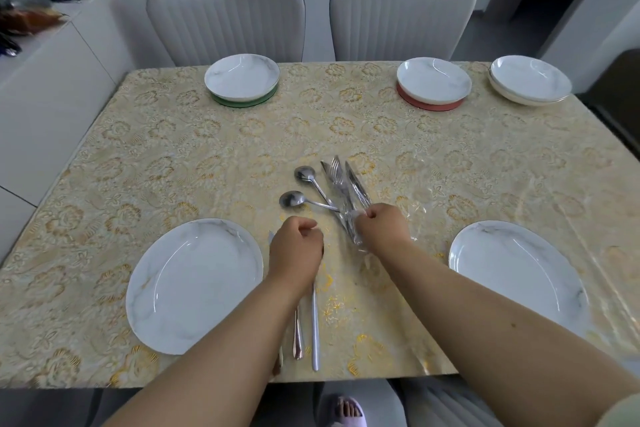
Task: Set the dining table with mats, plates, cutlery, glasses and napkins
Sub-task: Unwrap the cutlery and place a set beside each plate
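My right hand (381,224) grips the clear plastic-wrapped bundle of steel cutlery (346,191). My left hand (296,246), fingers curled, is over the loose cutlery (314,322) beside the white marbled plate (194,284); whether it grips any, I cannot tell.

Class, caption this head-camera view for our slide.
Right hand grips bundled cutlery mid-table; left hand curls over cutlery beside near-left plate.

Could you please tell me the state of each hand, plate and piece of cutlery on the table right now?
left hand: curled over laid cutlery
right hand: gripping cutlery bundle
near plates: empty
far plates: empty, on mats
plate stack: unplaced
two spoons: loose
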### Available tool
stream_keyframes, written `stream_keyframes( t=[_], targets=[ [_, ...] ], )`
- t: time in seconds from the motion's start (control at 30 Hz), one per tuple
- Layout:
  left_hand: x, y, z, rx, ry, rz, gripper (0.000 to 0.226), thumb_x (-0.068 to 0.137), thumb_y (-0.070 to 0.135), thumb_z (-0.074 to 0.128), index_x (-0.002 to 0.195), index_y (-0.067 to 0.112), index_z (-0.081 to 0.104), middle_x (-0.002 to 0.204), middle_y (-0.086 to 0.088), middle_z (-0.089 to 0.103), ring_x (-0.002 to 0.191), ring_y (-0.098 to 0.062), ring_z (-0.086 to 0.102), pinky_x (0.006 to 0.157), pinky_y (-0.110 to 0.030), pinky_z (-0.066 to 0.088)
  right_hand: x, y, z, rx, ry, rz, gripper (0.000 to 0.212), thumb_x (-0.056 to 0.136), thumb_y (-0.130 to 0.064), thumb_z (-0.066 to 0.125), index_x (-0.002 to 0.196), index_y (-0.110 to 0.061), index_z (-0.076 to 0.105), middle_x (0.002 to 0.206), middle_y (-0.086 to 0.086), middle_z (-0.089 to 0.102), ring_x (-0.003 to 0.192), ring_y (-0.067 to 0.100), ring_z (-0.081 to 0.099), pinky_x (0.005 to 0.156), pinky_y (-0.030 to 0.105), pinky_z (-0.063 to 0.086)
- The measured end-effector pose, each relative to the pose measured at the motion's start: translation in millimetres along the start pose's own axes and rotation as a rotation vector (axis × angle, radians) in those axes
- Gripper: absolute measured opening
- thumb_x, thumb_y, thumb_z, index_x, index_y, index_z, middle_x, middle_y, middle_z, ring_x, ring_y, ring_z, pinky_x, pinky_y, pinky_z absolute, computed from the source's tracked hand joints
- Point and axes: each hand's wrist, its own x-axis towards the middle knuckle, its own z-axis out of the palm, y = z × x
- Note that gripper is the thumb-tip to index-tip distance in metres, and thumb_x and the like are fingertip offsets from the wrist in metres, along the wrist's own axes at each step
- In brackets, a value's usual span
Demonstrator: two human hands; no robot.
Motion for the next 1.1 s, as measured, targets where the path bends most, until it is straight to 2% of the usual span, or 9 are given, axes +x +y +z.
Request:
stream_keyframes(
  t=[0.1, 0.2, 0.33, 0.47, 0.57, 0.7, 0.83, 0.97, 1.1],
  targets=[
    [5, 19, 4, -0.466, -0.146, -0.218, 0.019, 0.096, 0.019, 0.055, 0.078, 0.013, 0.061, 0.068, -0.005, 0.062, 0.065, -0.015, 0.059, 0.072, -0.031, 0.050, -19, -6, -8, 0.134, -0.004, -0.067, 0.031, 0.087, -0.016, 0.059, 0.057, -0.015, 0.050, 0.049, -0.005, 0.046, 0.043, 0.010, 0.042, 0.047, 0.022, 0.035],
    [6, 36, 3, -0.775, -0.227, -0.306, 0.023, 0.095, 0.021, 0.059, 0.090, -0.001, 0.064, 0.074, -0.012, 0.069, 0.068, -0.023, 0.066, 0.066, -0.034, 0.058, -42, -19, -11, 0.209, -0.091, -0.166, 0.026, 0.087, -0.024, 0.066, 0.063, -0.016, 0.058, 0.049, -0.008, 0.049, 0.038, 0.004, 0.042, 0.041, 0.019, 0.035],
    [10, 41, -7, -0.941, -0.090, -0.281, 0.014, 0.096, 0.004, 0.054, 0.096, -0.009, 0.057, 0.077, -0.018, 0.069, 0.071, -0.028, 0.069, 0.064, -0.037, 0.058, -61, -29, -13, 0.372, -0.063, -0.182, 0.016, 0.086, -0.033, 0.068, 0.082, -0.019, 0.061, 0.069, -0.001, 0.060, 0.056, 0.008, 0.051, 0.053, 0.022, 0.041],
    [18, 44, -31, -1.148, -0.025, -0.230, 0.017, 0.098, 0.004, 0.049, 0.113, -0.004, 0.051, 0.073, -0.015, 0.072, 0.066, -0.021, 0.072, 0.058, -0.036, 0.060, -81, -23, -18, 0.341, -0.001, -0.248, 0.017, 0.086, -0.023, 0.068, 0.072, -0.024, 0.058, 0.060, -0.012, 0.050, 0.051, 0.000, 0.042, 0.055, 0.019, 0.036],
    [23, 43, -40, -1.221, -0.021, -0.220, 0.016, 0.100, 0.005, 0.043, 0.114, 0.002, 0.051, 0.076, -0.015, 0.074, 0.072, -0.021, 0.073, 0.072, -0.041, 0.060, -94, -25, -17, 0.343, -0.074, -0.202, 0.021, 0.085, -0.021, 0.070, 0.066, -0.028, 0.064, 0.051, -0.018, 0.056, 0.046, -0.002, 0.045, 0.057, 0.022, 0.037],
    [18, 40, -40, -1.241, -0.041, -0.210, 0.015, 0.102, 0.005, 0.040, 0.108, 0.003, 0.053, 0.080, -0.017, 0.074, 0.073, -0.023, 0.074, 0.097, -0.050, 0.049, -103, -36, -13, 0.500, -0.114, -0.156, 0.005, 0.083, -0.019, 0.073, 0.080, -0.023, 0.070, 0.060, -0.014, 0.061, 0.043, -0.006, 0.051, 0.046, 0.012, 0.037],
    [10, 39, -35, -1.248, -0.033, -0.209, 0.014, 0.102, 0.005, 0.040, 0.108, 0.002, 0.052, 0.092, -0.021, 0.068, 0.071, -0.023, 0.073, 0.088, -0.051, 0.053, -105, -42, -8, 0.655, -0.106, -0.041, 0.007, 0.081, -0.016, 0.075, 0.078, -0.016, 0.069, 0.065, -0.009, 0.062, 0.047, -0.003, 0.053, 0.052, 0.012, 0.044],
    [8, 38, -35, -1.240, -0.030, -0.249, 0.011, 0.102, 0.007, 0.040, 0.105, 0.003, 0.051, 0.086, -0.019, 0.070, 0.075, -0.023, 0.072, 0.068, -0.046, 0.058, -109, -41, -8, 0.645, -0.076, -0.026, 0.020, 0.082, -0.017, 0.074, 0.065, -0.019, 0.065, 0.048, -0.015, 0.058, 0.042, -0.003, 0.048, 0.052, 0.014, 0.043],
    [15, 39, -45, -1.263, 0.026, -0.277, 0.011, 0.103, 0.010, 0.039, 0.101, 0.003, 0.049, 0.092, -0.018, 0.065, 0.074, -0.021, 0.069, 0.076, -0.043, 0.056, -111, -30, -15, 0.625, 0.008, -0.011, 0.017, 0.084, -0.016, 0.069, 0.068, -0.015, 0.063, 0.063, -0.009, 0.058, 0.055, 0.008, 0.047, 0.054, 0.024, 0.037]
  ],
)
